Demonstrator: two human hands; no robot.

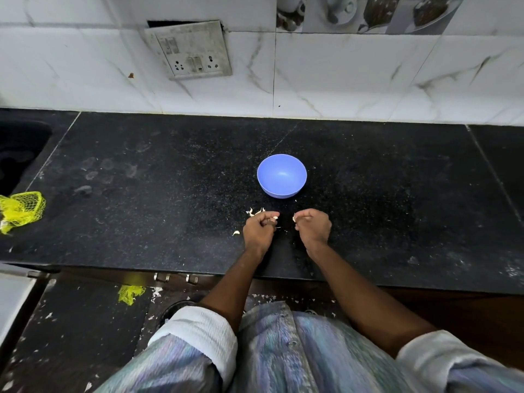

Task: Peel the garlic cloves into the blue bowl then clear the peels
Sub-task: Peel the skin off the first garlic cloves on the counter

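The blue bowl [281, 176] stands on the black counter [170, 194] and looks empty. Just in front of it my left hand [259, 226] is curled around garlic cloves [270, 220], pale bits showing at the fingertips. My right hand [312, 225] is curled too and pinches a small white piece of garlic [295, 218] at its left edge. The two hands are a short gap apart. Loose peels [254, 212] lie on the counter beside my left hand, one more peel [236, 232] to its left.
A yellow mesh bag [21, 209] lies at the counter's left edge, near a dark sink [17, 154]. A switch plate [192, 51] hangs on the tiled wall. Peel scraps and a yellow mesh scrap [130, 293] litter the floor below the counter edge.
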